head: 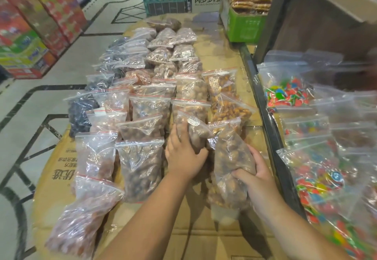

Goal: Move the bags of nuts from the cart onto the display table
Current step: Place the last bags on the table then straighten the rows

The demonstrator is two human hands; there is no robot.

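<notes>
The right hand (259, 171) is grasping a nut bag (230, 157); the left hand (182, 155) is gripping the neighbouring bag (195, 131). Seat it flat, aligned with the row.

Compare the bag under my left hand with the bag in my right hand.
The left bag, held by the left hand, carries a white sticker. The right bag, gripped by the right hand, shows none. The left bag holds pale brown, round nuts, while the right bag holds darker, orange-glazed ones. Both are clear zip bags of nuts.
</notes>
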